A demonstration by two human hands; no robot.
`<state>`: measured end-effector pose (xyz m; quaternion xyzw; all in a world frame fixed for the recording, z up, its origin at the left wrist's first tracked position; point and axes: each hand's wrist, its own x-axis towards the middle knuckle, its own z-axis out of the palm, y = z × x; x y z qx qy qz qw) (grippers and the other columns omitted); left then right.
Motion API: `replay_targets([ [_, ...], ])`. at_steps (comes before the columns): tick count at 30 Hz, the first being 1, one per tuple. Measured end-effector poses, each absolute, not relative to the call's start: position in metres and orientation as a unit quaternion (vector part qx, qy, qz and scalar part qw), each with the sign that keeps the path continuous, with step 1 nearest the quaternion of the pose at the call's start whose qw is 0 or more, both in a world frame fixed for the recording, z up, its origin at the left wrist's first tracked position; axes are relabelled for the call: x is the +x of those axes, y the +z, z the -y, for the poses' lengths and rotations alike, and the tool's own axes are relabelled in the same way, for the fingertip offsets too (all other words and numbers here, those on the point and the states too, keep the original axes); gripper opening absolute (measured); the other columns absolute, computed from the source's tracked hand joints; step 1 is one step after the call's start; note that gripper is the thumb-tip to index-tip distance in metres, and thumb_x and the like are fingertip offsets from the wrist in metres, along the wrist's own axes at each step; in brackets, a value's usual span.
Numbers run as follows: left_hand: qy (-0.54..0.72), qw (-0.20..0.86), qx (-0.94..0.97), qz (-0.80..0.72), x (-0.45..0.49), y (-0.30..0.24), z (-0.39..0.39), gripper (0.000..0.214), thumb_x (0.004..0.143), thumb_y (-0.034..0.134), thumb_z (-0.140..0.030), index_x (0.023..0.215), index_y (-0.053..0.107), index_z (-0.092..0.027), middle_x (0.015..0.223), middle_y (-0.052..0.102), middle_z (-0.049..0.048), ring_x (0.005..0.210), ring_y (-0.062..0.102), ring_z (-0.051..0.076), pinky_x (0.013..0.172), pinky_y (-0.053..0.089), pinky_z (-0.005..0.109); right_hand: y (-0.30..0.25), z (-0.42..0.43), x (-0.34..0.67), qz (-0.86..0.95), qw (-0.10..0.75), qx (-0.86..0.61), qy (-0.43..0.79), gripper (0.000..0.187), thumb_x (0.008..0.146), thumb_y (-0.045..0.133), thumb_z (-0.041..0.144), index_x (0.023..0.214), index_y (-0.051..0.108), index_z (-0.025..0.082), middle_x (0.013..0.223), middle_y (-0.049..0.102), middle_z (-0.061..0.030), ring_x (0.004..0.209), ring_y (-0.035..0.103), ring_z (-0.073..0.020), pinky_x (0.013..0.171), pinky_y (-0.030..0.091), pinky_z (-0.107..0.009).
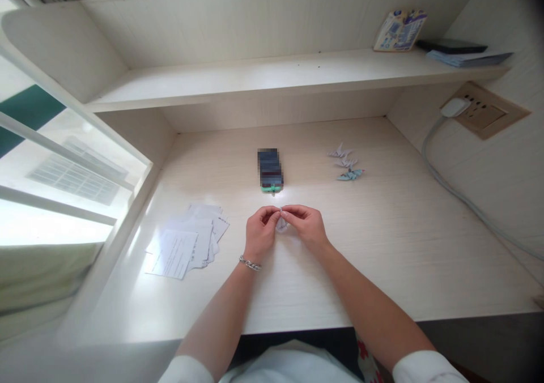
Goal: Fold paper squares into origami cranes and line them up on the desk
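Between my two hands is a small folded piece of white paper (281,225), partly covered by the fingers. My left hand (260,233), with a chain bracelet at the wrist, pinches its left side between thumb and fingers. On the other side my right hand (306,224) pinches the same paper, thumb toward me. Both hands meet over the desk, just in front of a phone (271,167) with a green edge. Several paper cranes, two white (346,162) and one blue (351,174), stand to the right of the phone.
Loose printed paper sheets (174,252) lie overlapping on the desk (382,247) at the left. A shelf (238,80) spans the back, carrying a small box (399,30) and flat booklets (467,59). At right, a white cable (450,184) hangs from a wall socket (484,111).
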<state>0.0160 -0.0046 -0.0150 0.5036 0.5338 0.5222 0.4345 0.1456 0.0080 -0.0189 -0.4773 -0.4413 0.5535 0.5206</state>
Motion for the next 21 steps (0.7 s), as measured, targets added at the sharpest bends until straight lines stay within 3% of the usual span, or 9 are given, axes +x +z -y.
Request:
replay_targets([
  [21,0.535,0.429,0.491,-0.537,0.0192,-0.0126,0.0070,0.019,0.076,0.064,-0.031,0.090,0.059,-0.017,0.086,0.066,0.0058,0.081,0.063,0.017,0.075,0.050,0.030,-0.0178,-0.0094,0.1463,0.453,0.531,-0.477,0.534,0.025,0.063,0.075,0.036,0.078,0.069,0.018,0.079,0.070,-0.0065,0.074,0.065,-0.0198,0.068,0.053,-0.033],
])
